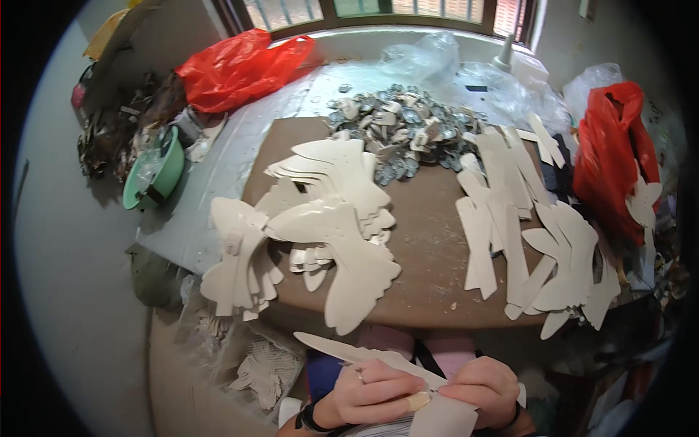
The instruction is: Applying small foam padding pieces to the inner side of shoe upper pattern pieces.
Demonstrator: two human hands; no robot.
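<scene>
Near the lower edge, my left hand (377, 392) and my right hand (482, 390) both pinch one flat cream cut-out piece (445, 416). Its long pointed end reaches out to the left past my left hand, and a broad part hangs below my fingers. A small yellowish bit (418, 401) shows by my left fingertips; I cannot tell what it is. On the brown board (422, 255) in front of me lie stacked cream wing-shaped pieces (338, 231). Left of them sits another bunch of cream pieces (234, 251), overhanging the board.
Behind lies a heap of small grey and cream parts (408, 124). Long cream strips (495, 189) and more wing-shaped pieces (564, 258) lie at right. Red plastic bags (244, 69) and a green basin (162, 175) stand around; a box of pieces (266, 364) is below left.
</scene>
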